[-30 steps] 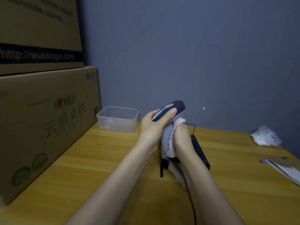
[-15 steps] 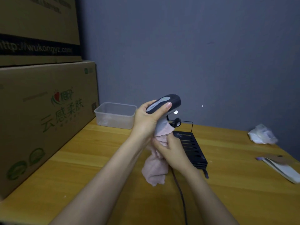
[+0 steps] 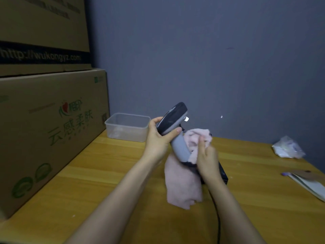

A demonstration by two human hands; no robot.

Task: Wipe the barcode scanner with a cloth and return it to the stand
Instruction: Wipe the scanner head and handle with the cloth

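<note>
At frame centre, the grey-and-black handheld barcode scanner [image 3: 173, 124] is gripped by the left hand [image 3: 158, 138] while the pink fabric cloth [image 3: 182, 180] is pressed against its handle by the closed right hand [image 3: 207, 161].

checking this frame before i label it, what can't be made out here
Head view only:
- stand: mostly hidden behind the right hand and cloth.
- scanner window: faces away.
- cable: runs off the bottom edge.
- top box print: blurred, cut by the left edge.
- bag contents: too small.
</note>
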